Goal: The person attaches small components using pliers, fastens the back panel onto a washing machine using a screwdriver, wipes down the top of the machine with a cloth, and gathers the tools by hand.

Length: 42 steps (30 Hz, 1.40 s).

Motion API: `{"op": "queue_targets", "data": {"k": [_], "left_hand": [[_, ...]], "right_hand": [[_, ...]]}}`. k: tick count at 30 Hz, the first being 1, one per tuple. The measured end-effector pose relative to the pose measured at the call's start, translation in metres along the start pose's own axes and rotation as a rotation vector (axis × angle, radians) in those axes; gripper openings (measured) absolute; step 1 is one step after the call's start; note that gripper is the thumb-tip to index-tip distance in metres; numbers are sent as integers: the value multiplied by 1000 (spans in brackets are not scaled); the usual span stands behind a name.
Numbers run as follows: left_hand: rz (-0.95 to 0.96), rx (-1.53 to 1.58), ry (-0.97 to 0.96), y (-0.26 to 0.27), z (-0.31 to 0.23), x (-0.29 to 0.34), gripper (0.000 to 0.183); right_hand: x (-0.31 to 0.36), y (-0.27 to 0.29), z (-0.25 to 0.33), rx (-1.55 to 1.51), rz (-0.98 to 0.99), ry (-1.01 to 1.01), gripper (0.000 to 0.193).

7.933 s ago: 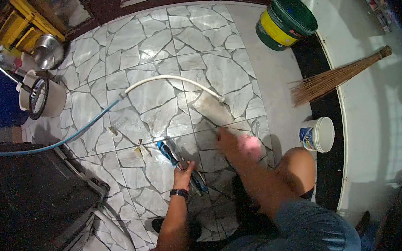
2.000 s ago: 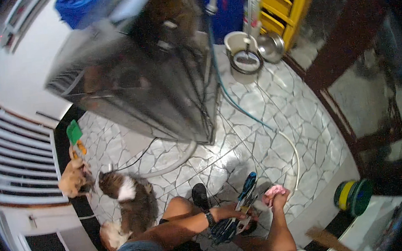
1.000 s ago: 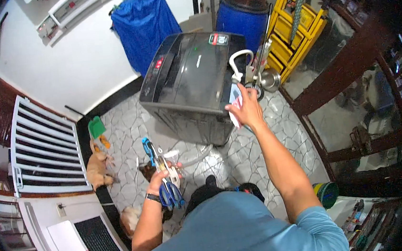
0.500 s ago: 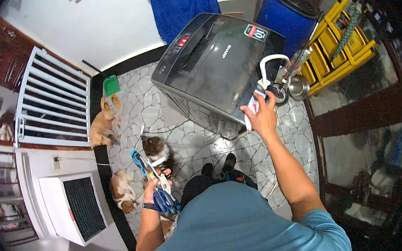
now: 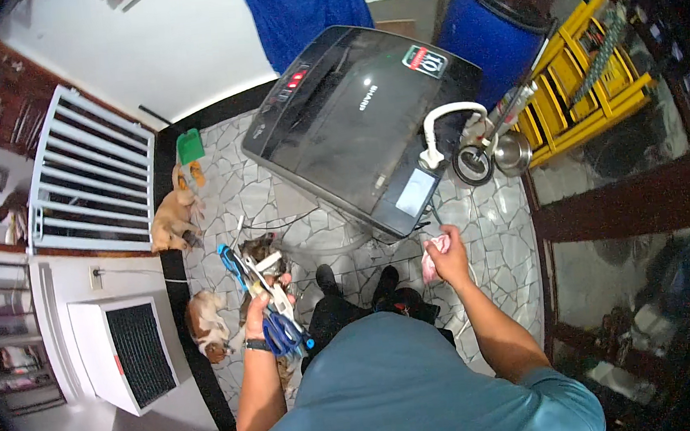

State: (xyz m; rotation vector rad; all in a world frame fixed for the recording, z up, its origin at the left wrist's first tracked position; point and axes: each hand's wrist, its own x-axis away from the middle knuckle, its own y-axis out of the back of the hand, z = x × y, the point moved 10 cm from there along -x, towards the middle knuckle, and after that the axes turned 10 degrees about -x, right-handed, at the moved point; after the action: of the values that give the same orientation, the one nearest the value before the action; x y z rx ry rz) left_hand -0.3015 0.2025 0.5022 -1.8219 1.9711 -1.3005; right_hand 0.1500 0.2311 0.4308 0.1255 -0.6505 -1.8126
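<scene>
My left hand [image 5: 257, 313] is closed around a bundle of hand tools [image 5: 278, 318]. Dark blue loop handles stick out below, with a light blue handle and white pieces above; their exact kinds I cannot make out. A crumpled pink-and-white packet or cloth [image 5: 429, 262] is gripped in my right hand [image 5: 449, 257], held in the air just off the near right corner of a dark top-loading washing machine [image 5: 339, 146]. On that corner lies a pale rectangular panel or label [image 5: 416, 192], beside a white bent hose [image 5: 430, 138].
Several animals lie or sit on the tiled floor: a tan dog [image 5: 173, 221], a brown-and-white one [image 5: 207, 322] and a dark furry one [image 5: 259, 248]. A green dustpan [image 5: 190, 147] stands by a white gate [image 5: 91, 172]. A blue barrel [image 5: 493, 34] and yellow ladder [image 5: 572, 89] stand right.
My right hand has come off the washing machine's corner toward me, carrying the pink-and-white thing. The pale rectangle on the corner is now uncovered. My left hand still holds the tools.
</scene>
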Motion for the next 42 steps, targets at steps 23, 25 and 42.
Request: {"op": "queue_targets", "data": {"k": [23,25,42], "left_hand": [[42,-179,165,81,-145,-121,33],[9,-170,160,107,-155,-110,32],[58,-190,126,137,-195,-134,35]], "right_hand": [[124,-233,-244,-737,552,-647,22],[122,-242,-205,-422,668,-671,30],[193,-49,164,-911,308,-482,41]]}}
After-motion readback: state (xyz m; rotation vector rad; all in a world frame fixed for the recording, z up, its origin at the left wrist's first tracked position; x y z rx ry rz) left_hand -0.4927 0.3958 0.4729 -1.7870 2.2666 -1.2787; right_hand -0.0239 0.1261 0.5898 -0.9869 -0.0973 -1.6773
